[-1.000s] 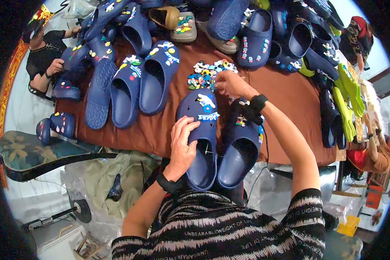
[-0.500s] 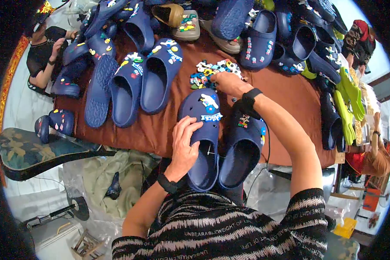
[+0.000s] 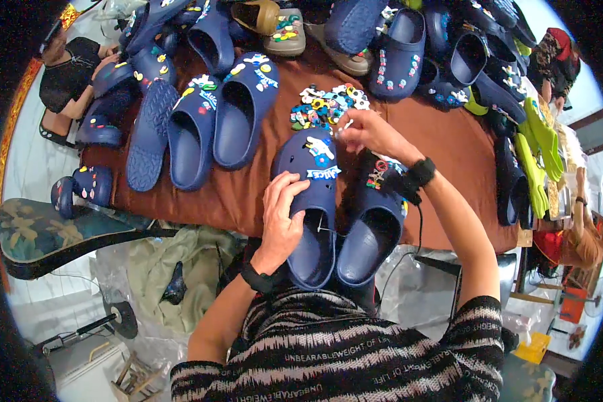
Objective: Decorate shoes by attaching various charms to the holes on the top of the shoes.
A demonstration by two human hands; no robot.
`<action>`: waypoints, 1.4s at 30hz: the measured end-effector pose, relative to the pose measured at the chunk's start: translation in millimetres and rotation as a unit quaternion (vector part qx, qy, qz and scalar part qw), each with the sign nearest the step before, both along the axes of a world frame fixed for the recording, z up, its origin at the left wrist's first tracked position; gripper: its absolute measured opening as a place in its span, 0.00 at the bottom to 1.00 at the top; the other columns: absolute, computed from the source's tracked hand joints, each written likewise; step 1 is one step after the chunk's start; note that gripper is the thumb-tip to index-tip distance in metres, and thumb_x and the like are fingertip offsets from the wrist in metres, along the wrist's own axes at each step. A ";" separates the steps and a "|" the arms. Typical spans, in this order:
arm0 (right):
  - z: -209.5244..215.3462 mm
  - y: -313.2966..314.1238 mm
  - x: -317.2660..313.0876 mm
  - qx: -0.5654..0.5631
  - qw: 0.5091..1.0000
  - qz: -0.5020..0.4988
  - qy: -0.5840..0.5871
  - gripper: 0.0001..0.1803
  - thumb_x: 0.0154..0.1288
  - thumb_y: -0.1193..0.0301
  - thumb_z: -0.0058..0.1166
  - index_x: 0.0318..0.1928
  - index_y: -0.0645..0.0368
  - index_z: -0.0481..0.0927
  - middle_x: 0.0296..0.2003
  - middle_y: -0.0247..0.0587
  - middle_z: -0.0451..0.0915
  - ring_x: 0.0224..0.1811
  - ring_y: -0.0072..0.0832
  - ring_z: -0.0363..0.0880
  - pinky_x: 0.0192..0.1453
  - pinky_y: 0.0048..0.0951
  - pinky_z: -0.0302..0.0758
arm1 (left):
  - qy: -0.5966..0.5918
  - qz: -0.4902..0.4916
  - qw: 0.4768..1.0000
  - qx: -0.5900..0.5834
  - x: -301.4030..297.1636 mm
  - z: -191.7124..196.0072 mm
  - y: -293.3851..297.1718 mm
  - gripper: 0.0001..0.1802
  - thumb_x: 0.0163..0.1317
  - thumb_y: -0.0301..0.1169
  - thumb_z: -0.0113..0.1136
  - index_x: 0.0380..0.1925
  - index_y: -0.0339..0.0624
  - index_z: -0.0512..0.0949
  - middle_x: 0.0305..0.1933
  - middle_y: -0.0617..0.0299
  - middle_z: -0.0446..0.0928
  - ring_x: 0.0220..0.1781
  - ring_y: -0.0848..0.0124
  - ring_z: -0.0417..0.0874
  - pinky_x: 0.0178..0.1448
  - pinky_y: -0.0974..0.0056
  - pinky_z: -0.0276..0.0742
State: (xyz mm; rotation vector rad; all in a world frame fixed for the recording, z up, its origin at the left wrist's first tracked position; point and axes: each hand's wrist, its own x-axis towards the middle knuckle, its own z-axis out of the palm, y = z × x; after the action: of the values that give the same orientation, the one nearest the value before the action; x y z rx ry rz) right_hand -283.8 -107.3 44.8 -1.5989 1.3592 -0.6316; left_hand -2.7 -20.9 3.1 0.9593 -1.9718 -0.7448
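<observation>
**Steadying a clog while picking a charm**

Pressing down on the near clog (image 3: pixel 313 201), the left hand (image 3: pixel 283 218) lies spread over its strap end, fingers wide and flat on the rim, not closed around anything. The clog sits on the brown desk (image 3: pixel 248 194) at its near edge, heel toward the person, with its mate (image 3: pixel 375 224) just beside it on the right. It looks like light, soft foam that flexes under pressure and grips a little, so a flat palm on the heel or a pinch on the side wall should hold it best. Farther right, the right hand (image 3: pixel 368 132) hovers at the charm pile (image 3: pixel 325 107), fingertips pinched narrow on something small; what exactly, I cannot tell. The charms look small, hard and easy to drop.
</observation>
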 end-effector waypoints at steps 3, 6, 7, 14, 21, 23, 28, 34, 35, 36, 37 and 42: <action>5.0 33.7 0.0 0.072 0.984 0.067 -0.146 0.08 0.73 0.70 0.58 0.46 0.61 0.80 0.35 0.30 0.83 0.33 0.19 0.82 0.40 0.23 0.80 | 0.007 -0.008 1.000 -0.003 -0.9 1.0 -0.1 0.32 0.45 0.14 0.58 0.56 0.42 0.76 0.63 0.51 0.71 0.70 0.49 0.67 0.76 0.49 0.59; 21.6 56.6 20.8 0.105 0.983 0.081 -0.130 0.07 0.71 0.73 0.58 0.44 0.63 0.79 0.35 0.33 0.82 0.32 0.20 0.81 0.40 0.24 0.80 | 0.003 -0.001 1.000 0.000 1.3 0.6 0.1 0.32 0.45 0.14 0.58 0.55 0.42 0.76 0.62 0.52 0.72 0.70 0.50 0.67 0.76 0.50 0.59; 11.5 58.3 25.3 0.100 0.980 0.080 -0.150 0.06 0.70 0.74 0.59 0.43 0.63 0.79 0.35 0.35 0.82 0.32 0.20 0.82 0.39 0.24 0.80 | 0.000 -0.001 1.000 0.000 1.2 -0.6 -0.2 0.30 0.47 0.16 0.55 0.55 0.40 0.76 0.63 0.50 0.71 0.71 0.50 0.67 0.77 0.50 0.58; 15.4 60.7 36.1 0.110 0.979 0.086 -0.146 0.07 0.68 0.71 0.62 0.37 0.62 0.80 0.30 0.31 0.81 0.29 0.19 0.80 0.36 0.23 0.78 | 0.001 0.004 1.000 0.008 -2.0 3.8 1.8 0.31 0.46 0.14 0.59 0.55 0.42 0.76 0.62 0.52 0.72 0.70 0.51 0.68 0.76 0.51 0.60; 16.1 60.1 41.9 0.077 0.984 0.098 -0.125 0.11 0.68 0.68 0.64 0.34 0.63 0.82 0.26 0.31 0.81 0.27 0.18 0.79 0.34 0.24 0.78 | 0.004 0.000 1.000 0.006 0.7 1.8 0.7 0.31 0.46 0.14 0.59 0.55 0.42 0.76 0.62 0.52 0.72 0.70 0.51 0.68 0.76 0.50 0.60; 10.7 59.4 38.8 0.080 0.987 0.088 -0.108 0.11 0.68 0.67 0.64 0.33 0.63 0.82 0.25 0.31 0.81 0.27 0.18 0.79 0.33 0.24 0.78 | 0.000 -0.001 1.000 0.010 -1.6 4.9 1.3 0.31 0.46 0.14 0.59 0.56 0.42 0.76 0.62 0.51 0.72 0.70 0.51 0.68 0.76 0.50 0.59; 6.4 55.0 35.1 0.098 0.989 0.088 -0.071 0.14 0.67 0.64 0.65 0.31 0.62 0.81 0.24 0.32 0.81 0.24 0.19 0.78 0.30 0.23 0.76 | -0.003 0.000 1.000 0.004 -0.5 2.9 0.5 0.31 0.46 0.14 0.59 0.56 0.42 0.76 0.62 0.51 0.71 0.70 0.50 0.67 0.76 0.50 0.59; 0.8 48.4 32.6 0.182 0.971 0.109 -0.110 0.15 0.67 0.61 0.65 0.30 0.59 0.82 0.21 0.29 0.79 0.22 0.17 0.76 0.27 0.22 0.73 | -0.005 -0.005 1.000 -0.002 0.3 1.3 -0.7 0.32 0.46 0.14 0.58 0.56 0.42 0.76 0.62 0.51 0.71 0.70 0.50 0.67 0.76 0.49 0.59; 1.6 48.1 32.7 0.183 0.970 0.113 -0.116 0.15 0.68 0.61 0.65 0.30 0.59 0.82 0.21 0.29 0.79 0.22 0.16 0.76 0.27 0.22 0.73 | -0.006 -0.005 1.000 -0.005 0.5 0.5 -0.9 0.32 0.46 0.14 0.58 0.56 0.42 0.75 0.62 0.51 0.71 0.70 0.50 0.67 0.76 0.49 0.59; 1.8 48.1 33.2 0.185 0.968 0.116 -0.122 0.15 0.68 0.61 0.65 0.30 0.59 0.82 0.21 0.29 0.79 0.22 0.16 0.76 0.26 0.22 0.72 | -0.006 -0.005 1.000 -0.004 0.5 0.3 -0.8 0.32 0.46 0.14 0.58 0.56 0.42 0.75 0.62 0.51 0.71 0.70 0.50 0.67 0.76 0.49 0.59; 1.8 46.9 33.7 0.186 0.968 0.117 -0.122 0.15 0.68 0.61 0.65 0.30 0.59 0.82 0.21 0.29 0.79 0.22 0.16 0.76 0.26 0.22 0.72 | -0.007 -0.002 1.000 -0.004 0.2 0.7 -0.8 0.30 0.46 0.16 0.55 0.55 0.40 0.76 0.62 0.49 0.71 0.70 0.49 0.67 0.77 0.49 0.58; 3.1 40.4 34.7 0.174 0.978 0.117 -0.013 0.20 0.64 0.56 0.69 0.26 0.59 0.81 0.19 0.31 0.79 0.22 0.20 0.77 0.26 0.24 0.72 | -0.010 0.004 1.000 -0.008 -0.7 2.8 -1.2 0.29 0.47 0.17 0.52 0.54 0.39 0.76 0.62 0.48 0.72 0.70 0.49 0.68 0.77 0.50 0.58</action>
State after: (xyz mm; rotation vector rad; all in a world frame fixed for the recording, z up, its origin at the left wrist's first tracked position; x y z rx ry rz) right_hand -249.1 -67.0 47.9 -1.4291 1.1659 -0.2530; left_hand -3.4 -22.0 6.0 0.9669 -1.9877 -0.7159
